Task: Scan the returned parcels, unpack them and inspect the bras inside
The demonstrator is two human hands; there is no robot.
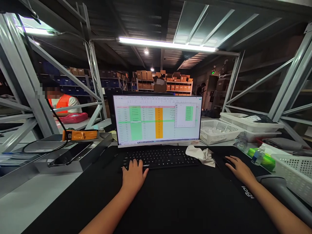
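Note:
My left hand (pixel 133 174) lies flat on the left end of a black keyboard (pixel 161 157), fingers stretched over the keys. My right hand (pixel 240 169) is cupped over a black mouse (pixel 225 161) on the black desk mat (pixel 175 198). Behind the keyboard stands a monitor (pixel 157 119) showing a spreadsheet with green and orange columns. A crumpled white cloth (pixel 201 154) lies between keyboard and mouse.
White plastic baskets (pixel 216 130) sit at the right, with a small bottle (pixel 257 156) and a green item (pixel 266 161). A phone (pixel 70 152) and an orange box (pixel 80 134) lie on the left. A grey scanner handle (pixel 280 188) rests near my right forearm. A person in an orange vest (pixel 62 102) sits beyond grey shelving struts.

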